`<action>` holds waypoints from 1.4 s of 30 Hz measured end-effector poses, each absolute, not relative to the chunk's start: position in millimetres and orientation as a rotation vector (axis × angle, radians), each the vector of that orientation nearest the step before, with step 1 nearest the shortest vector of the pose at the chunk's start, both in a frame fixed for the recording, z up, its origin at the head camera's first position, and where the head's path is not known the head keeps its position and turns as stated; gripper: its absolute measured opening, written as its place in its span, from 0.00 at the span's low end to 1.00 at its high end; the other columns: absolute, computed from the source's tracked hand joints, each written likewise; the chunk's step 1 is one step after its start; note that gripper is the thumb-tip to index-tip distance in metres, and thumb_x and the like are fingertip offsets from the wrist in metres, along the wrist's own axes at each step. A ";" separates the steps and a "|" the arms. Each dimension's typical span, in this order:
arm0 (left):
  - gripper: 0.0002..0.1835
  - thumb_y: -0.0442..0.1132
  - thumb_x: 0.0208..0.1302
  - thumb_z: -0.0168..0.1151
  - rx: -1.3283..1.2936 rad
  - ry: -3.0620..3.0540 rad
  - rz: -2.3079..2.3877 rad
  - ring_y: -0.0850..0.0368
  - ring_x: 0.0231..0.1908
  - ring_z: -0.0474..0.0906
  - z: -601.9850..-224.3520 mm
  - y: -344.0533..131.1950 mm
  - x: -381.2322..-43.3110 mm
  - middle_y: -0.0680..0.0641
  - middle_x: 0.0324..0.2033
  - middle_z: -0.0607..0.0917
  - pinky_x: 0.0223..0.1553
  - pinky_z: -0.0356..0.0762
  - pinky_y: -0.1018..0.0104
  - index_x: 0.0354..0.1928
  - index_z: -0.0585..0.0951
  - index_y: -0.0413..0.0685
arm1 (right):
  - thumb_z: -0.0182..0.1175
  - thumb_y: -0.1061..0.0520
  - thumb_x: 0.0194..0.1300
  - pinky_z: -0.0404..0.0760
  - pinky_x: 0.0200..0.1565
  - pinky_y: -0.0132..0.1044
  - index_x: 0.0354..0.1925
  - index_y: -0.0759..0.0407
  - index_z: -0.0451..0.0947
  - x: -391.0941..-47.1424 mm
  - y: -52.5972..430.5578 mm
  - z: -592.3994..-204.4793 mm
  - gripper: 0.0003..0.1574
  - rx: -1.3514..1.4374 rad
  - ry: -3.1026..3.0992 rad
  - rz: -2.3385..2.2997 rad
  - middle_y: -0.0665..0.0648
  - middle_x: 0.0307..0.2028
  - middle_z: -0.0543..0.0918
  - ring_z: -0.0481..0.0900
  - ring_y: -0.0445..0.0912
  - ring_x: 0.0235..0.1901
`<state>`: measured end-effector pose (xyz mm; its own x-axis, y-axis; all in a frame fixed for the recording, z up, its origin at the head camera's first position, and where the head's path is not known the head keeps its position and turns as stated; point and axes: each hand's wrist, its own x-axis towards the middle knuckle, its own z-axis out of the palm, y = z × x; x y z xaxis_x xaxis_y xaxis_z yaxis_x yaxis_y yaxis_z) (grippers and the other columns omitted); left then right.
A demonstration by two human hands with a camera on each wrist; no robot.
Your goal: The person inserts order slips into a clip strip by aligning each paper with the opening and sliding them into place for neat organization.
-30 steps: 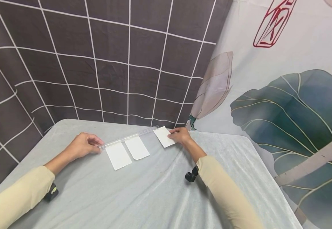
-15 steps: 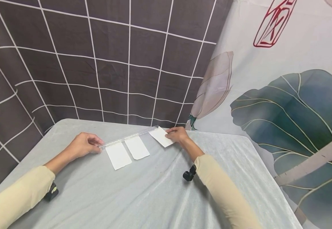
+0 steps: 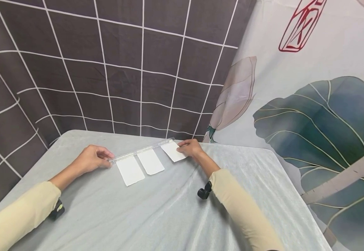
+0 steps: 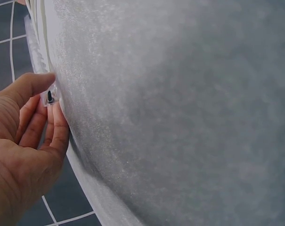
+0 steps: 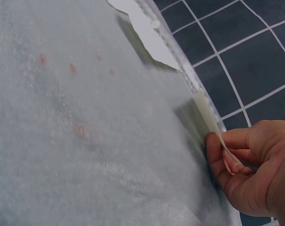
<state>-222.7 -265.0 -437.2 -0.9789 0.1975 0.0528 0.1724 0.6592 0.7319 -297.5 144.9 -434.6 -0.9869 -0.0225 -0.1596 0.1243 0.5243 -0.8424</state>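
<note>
A narrow clear plastic strip (image 3: 157,144) runs diagonally over the cloth. My left hand (image 3: 91,158) pinches its near left end between thumb and fingers; a small dark pin-like tip (image 4: 50,97) shows there in the left wrist view. Two white paper pieces, one on the left (image 3: 130,170) and one in the middle (image 3: 150,162), extend from the strip toward me. With thumb and fingers my right hand (image 3: 190,148) pinches the lower right edge of a third white paper piece (image 3: 171,151), whose upper edge meets the strip near its far end. Whether that edge is attached cannot be told.
A pale grey velvety cloth (image 3: 157,216) covers the table, with soft folds at the right. Behind hangs a dark curtain with white grid lines (image 3: 122,83). To the right is a white hanging with printed leaves (image 3: 313,115). Both wrists carry black cameras.
My right hand has moved slightly left, bringing the third paper piece from beyond the strip's far end to alongside it. The left hand, the strip and the other two pieces stay put.
</note>
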 end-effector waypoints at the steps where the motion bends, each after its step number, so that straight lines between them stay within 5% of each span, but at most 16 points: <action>1: 0.17 0.30 0.52 0.85 0.316 2.833 1.243 0.60 0.40 0.87 -436.9 -264.8 -222.7 0.39 0.40 0.96 0.39 0.82 0.73 0.46 0.93 0.34 | 0.76 0.63 0.68 0.78 0.44 0.26 0.59 0.67 0.90 -296.8 144.0 -434.7 0.22 0.083 2.607 -1.467 0.68 0.57 0.91 0.85 0.46 0.45; 6: 0.18 0.30 0.52 0.85 0.321 2.830 1.249 0.62 0.40 0.86 -437.4 -264.9 -223.3 0.39 0.41 0.96 0.40 0.82 0.74 0.46 0.93 0.33 | 0.76 0.63 0.68 0.76 0.41 0.24 0.58 0.68 0.90 -292.9 139.8 -433.3 0.22 0.061 2.594 -1.490 0.66 0.53 0.92 0.82 0.43 0.41; 25: 0.18 0.29 0.51 0.85 0.324 2.839 1.255 0.58 0.42 0.88 -439.5 -265.2 -223.8 0.38 0.42 0.96 0.41 0.82 0.74 0.45 0.93 0.34 | 0.75 0.65 0.66 0.76 0.46 0.25 0.59 0.69 0.89 -290.0 123.8 -433.5 0.23 0.013 2.571 -1.468 0.66 0.69 0.86 0.84 0.47 0.52; 35: 0.17 0.31 0.52 0.85 0.317 2.860 1.231 0.55 0.42 0.90 -437.9 -266.3 -222.3 0.38 0.42 0.96 0.41 0.82 0.73 0.45 0.93 0.35 | 0.77 0.55 0.67 0.86 0.34 0.32 0.47 0.60 0.95 -320.9 134.8 -447.3 0.13 -0.137 2.734 -1.317 0.56 0.34 0.94 0.87 0.41 0.28; 42: 0.17 0.30 0.52 0.85 0.334 2.878 1.214 0.53 0.43 0.92 -440.4 -264.5 -221.8 0.39 0.42 0.96 0.41 0.83 0.72 0.45 0.94 0.37 | 0.71 0.56 0.69 0.88 0.49 0.37 0.52 0.57 0.93 -358.3 141.6 -477.8 0.15 -0.225 2.934 -1.180 0.58 0.45 0.96 0.93 0.50 0.45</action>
<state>-221.8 -264.5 -440.4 -0.9774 0.1947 0.0819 0.1945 0.6787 0.7082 -358.3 141.6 -477.8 -0.9895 -0.1210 0.0792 -0.1422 0.7129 -0.6867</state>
